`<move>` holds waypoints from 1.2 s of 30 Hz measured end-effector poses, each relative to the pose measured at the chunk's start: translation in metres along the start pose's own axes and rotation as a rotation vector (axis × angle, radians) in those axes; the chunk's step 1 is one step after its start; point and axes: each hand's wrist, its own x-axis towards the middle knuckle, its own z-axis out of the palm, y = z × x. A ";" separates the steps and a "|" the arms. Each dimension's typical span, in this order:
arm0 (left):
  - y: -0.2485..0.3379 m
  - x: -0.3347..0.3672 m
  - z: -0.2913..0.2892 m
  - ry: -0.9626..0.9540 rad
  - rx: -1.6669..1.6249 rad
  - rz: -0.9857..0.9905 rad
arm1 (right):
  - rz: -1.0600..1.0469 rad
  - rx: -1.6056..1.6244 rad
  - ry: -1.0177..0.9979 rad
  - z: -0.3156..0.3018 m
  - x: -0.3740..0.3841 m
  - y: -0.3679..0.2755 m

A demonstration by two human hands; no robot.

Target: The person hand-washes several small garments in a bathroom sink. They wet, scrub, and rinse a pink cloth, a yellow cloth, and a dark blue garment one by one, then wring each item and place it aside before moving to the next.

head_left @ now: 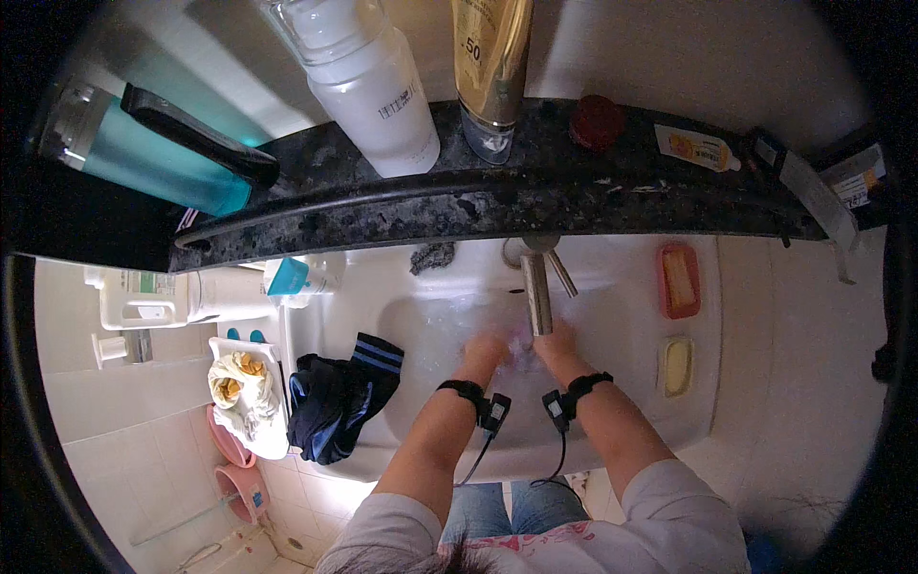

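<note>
A pinkish item [520, 348] lies between left fingers [497, 346] and right fingers [547, 343], spread and grip unclear.

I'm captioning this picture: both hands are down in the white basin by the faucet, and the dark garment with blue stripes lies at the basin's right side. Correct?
Not quite: the head view shows the dark garment with blue stripes at the left side of the basin. The left hand and right hand are indeed down in it by the faucet.
</note>
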 end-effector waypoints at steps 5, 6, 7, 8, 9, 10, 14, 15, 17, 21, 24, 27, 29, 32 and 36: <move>-0.005 0.018 -0.007 -0.013 -0.072 -0.107 | -0.076 0.128 -0.024 -0.010 0.011 -0.008; -0.008 0.017 -0.007 0.021 0.000 -0.054 | -0.112 0.102 -0.013 -0.013 0.009 -0.011; -0.011 0.015 -0.010 0.036 0.089 -0.009 | -0.167 0.013 -0.040 -0.020 0.010 -0.014; -0.013 0.010 -0.012 0.085 0.138 0.027 | -0.257 -0.050 -0.017 -0.026 0.006 -0.015; -0.012 0.004 -0.016 0.206 0.035 0.025 | -0.236 0.085 -0.040 -0.030 -0.001 -0.017; -0.008 -0.010 -0.017 0.360 -0.110 0.010 | -0.247 0.246 -0.022 -0.032 -0.011 -0.018; 0.011 -0.057 -0.046 0.361 -0.577 -0.182 | -0.390 0.551 0.185 -0.041 -0.069 -0.014; 0.017 -0.066 -0.052 0.314 -0.478 -0.188 | -0.407 0.649 0.226 -0.040 -0.081 -0.014; 0.035 -0.087 -0.051 0.296 -0.189 -0.178 | -0.379 0.385 0.303 -0.036 -0.106 -0.014; 0.039 -0.110 -0.044 0.321 0.220 0.007 | -0.373 -0.090 0.316 -0.038 -0.121 -0.008; 0.037 -0.115 -0.020 0.314 0.083 -0.052 | -0.366 -0.164 0.402 -0.037 -0.115 -0.012; 0.026 -0.106 -0.003 0.107 -0.110 -0.139 | -0.231 -0.202 0.180 -0.030 -0.110 -0.025; 0.020 -0.097 0.007 0.138 -0.043 -0.108 | -0.227 -0.238 0.067 -0.028 -0.107 -0.031; 0.011 -0.073 0.015 0.094 0.042 -0.043 | -0.243 -0.442 0.016 -0.025 -0.096 -0.033; 0.003 -0.029 0.019 -0.136 0.169 0.027 | -0.232 -0.281 -0.137 -0.017 -0.062 -0.024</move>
